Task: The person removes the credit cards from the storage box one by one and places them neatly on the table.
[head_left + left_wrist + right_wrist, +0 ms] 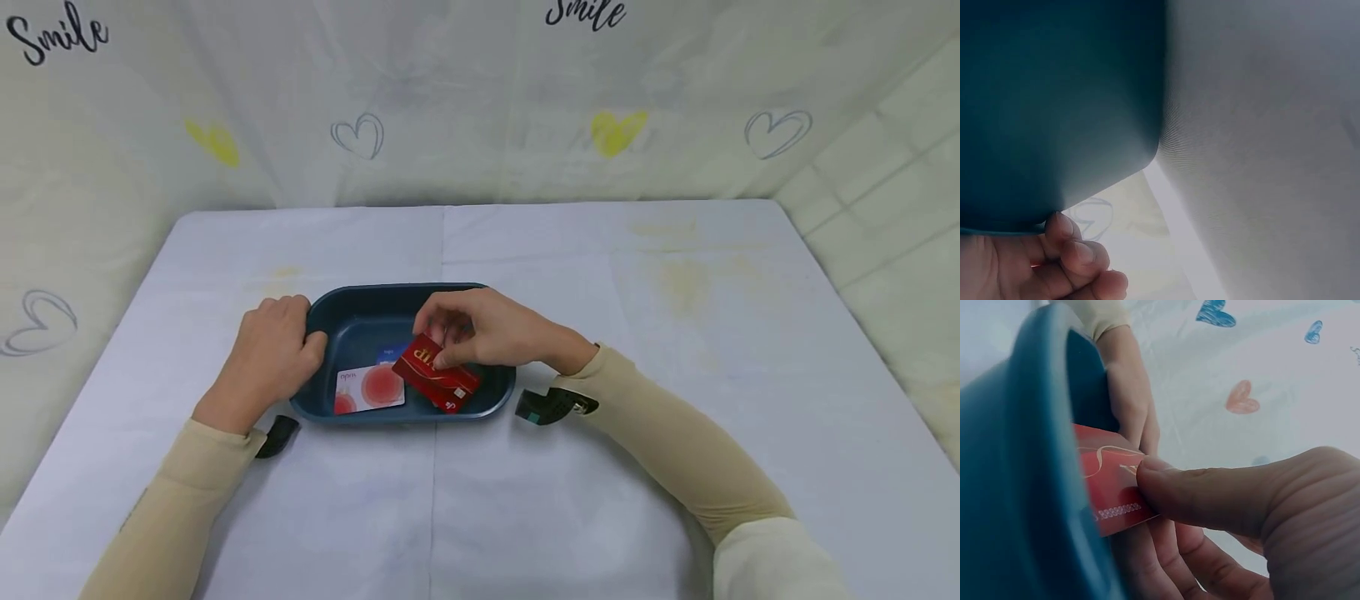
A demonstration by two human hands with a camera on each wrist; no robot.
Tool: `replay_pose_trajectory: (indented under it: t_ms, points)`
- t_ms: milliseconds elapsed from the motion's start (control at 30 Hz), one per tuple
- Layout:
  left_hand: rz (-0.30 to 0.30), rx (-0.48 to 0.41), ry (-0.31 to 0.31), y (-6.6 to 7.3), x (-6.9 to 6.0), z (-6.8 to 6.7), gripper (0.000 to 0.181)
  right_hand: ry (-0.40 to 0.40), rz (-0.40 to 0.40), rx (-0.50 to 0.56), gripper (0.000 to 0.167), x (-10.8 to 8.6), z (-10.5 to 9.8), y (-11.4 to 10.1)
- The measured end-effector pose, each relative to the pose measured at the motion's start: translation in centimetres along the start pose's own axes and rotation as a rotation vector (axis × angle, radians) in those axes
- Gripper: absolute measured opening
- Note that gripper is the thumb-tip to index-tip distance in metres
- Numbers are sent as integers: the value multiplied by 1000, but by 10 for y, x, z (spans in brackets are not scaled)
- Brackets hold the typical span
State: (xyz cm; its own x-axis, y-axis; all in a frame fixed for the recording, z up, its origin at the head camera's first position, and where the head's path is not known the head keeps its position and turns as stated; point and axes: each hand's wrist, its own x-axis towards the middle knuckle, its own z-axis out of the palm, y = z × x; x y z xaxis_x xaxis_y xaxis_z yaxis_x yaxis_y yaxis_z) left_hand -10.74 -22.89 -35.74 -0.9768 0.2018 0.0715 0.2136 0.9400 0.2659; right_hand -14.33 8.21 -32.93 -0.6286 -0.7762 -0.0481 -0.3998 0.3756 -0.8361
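Observation:
A dark blue tray (360, 321) lies on the table, its left rim gripped by my left hand (273, 354), thumb over the edge; in the left wrist view curled fingers (1079, 259) touch the tray's rim. My right hand (495, 329) pinches a red card (435, 375) between thumb and fingers, tilted over the tray's right part. The right wrist view shows the thumb on the red card (1116, 481), partly behind the tray wall (1041, 462). A white card with red circles (370, 389) lies inside the tray, and a blue card (390, 354) shows partly behind the red one.
A white cloth (600, 500) covers the table. Black devices are at both wrists, one by the left sleeve (277, 436) and one by the right (555, 406). Behind the table hangs a pale curtain (480, 100) with hearts and lettering.

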Motion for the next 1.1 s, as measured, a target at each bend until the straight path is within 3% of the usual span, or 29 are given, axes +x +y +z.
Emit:
replay_pose_trajectory:
  t_ms: [300, 633, 1100]
  points:
    - [17, -13, 26, -1, -4, 6, 16, 3, 33, 64, 34, -2, 3, 5]
    - [20, 21, 18, 3, 5, 8, 19, 96, 10, 171, 37, -4, 1, 12]
    - [7, 23, 28, -1, 0, 3, 19, 129, -40, 276, 36, -2, 0, 9]
